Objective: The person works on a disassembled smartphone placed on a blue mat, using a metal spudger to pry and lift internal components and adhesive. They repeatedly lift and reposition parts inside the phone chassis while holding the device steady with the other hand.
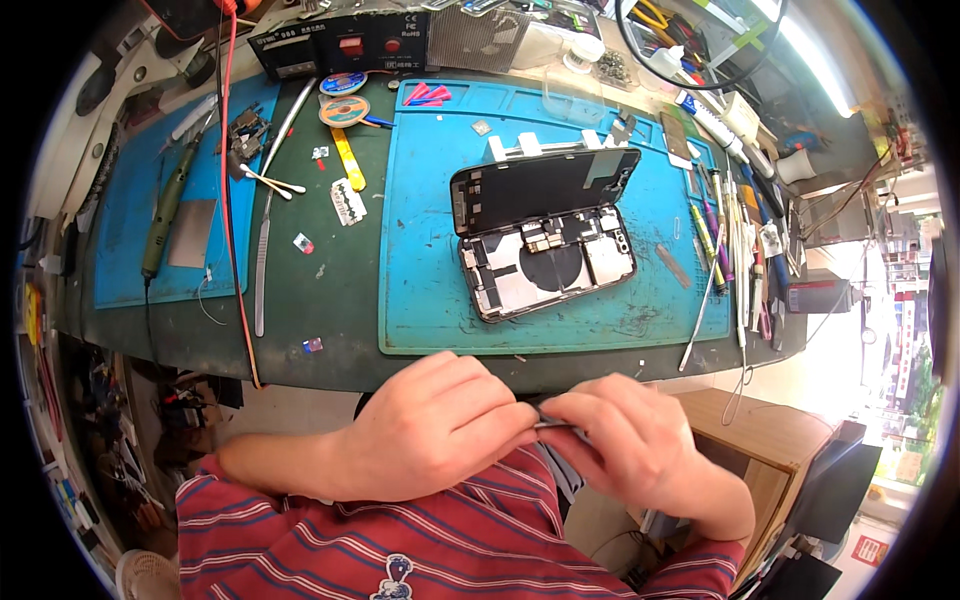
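My left hand point(435, 428) and my right hand point(625, 435) meet in front of my chest, just off the table's near edge. Both are closed, and their fingertips pinch a thin dark piece point(547, 424) between them. Only its slim edge shows; the fingers hide the rest, so its kind cannot be told. Beyond my hands an opened smartphone point(545, 265) lies on the blue work mat point(430, 310). Its screen point(545, 190) is folded up, leaning on white blocks point(530, 147), and the inside parts are bare. Neither hand touches the phone.
Left of the mat are a razor blade point(348, 203), a metal scalpel handle point(263, 270), cotton swabs point(275, 183) and a green soldering iron point(168, 215). A red cable point(232, 200) crosses the table. Several screwdrivers and tweezers point(740, 235) line the right side. A black power unit point(350, 45) stands behind.
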{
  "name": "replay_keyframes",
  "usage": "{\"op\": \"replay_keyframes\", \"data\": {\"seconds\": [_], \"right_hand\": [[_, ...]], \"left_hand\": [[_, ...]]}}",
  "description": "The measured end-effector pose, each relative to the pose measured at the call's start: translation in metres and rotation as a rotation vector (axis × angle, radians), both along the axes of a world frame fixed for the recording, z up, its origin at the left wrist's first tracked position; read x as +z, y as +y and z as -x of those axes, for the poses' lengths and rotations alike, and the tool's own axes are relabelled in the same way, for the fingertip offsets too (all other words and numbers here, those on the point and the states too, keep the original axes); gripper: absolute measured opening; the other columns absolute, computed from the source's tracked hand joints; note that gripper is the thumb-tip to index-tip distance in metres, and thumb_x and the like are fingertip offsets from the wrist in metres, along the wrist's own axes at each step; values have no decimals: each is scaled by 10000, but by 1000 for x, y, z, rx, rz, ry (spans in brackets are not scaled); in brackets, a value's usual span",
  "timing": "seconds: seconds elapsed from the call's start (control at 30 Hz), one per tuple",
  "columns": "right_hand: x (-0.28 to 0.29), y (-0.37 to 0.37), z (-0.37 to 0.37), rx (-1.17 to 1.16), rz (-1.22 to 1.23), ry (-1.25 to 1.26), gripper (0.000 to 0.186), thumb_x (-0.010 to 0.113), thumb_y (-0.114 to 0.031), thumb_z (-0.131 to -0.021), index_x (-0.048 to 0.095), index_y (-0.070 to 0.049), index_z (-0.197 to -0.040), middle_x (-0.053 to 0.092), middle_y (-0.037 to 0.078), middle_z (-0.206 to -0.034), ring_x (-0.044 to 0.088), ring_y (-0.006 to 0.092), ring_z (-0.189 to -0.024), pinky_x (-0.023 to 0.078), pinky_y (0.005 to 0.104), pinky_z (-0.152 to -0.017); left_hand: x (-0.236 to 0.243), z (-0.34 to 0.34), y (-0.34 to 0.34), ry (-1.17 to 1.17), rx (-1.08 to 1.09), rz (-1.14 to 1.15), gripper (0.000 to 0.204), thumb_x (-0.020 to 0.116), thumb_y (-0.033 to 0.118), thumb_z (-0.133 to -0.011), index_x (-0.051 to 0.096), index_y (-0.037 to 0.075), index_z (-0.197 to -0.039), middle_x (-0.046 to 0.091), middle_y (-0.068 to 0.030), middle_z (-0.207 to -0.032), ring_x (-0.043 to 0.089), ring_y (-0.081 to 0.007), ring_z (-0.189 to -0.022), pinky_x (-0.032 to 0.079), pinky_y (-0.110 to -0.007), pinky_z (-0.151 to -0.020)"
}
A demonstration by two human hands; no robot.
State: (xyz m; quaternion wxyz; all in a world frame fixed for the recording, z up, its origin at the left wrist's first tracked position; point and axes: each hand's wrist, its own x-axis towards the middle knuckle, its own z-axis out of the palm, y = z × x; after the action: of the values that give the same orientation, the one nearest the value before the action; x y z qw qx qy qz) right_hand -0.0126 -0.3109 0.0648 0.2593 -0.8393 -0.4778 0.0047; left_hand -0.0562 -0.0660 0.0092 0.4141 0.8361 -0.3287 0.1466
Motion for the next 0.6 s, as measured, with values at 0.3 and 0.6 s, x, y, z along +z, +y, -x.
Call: {"op": "replay_keyframes", "data": {"seconds": [0.3,0.6], "right_hand": [[-25,-40,69,-13,75,-32,455,752,-123,-783,780,-21,-1225,662,-4,-974,587,148,-764,468,280,-568],[-68,-56,100,-175,-12,-150,399,810,-87,-779,832,-67,-1177,683,-4,-970,562,140,-711,457,280,-573]], "left_hand": [[-23,48,-22,263,-154,55,145,782,35,-819,657,67,-886,535,-53,-796,586,-244,-728,527,-377,-637],[-35,67,-37,871,-144,205,56,735,78,-946,720,47,-990,671,-73,-878,670,-283,-786,563,-400,-675]]}}
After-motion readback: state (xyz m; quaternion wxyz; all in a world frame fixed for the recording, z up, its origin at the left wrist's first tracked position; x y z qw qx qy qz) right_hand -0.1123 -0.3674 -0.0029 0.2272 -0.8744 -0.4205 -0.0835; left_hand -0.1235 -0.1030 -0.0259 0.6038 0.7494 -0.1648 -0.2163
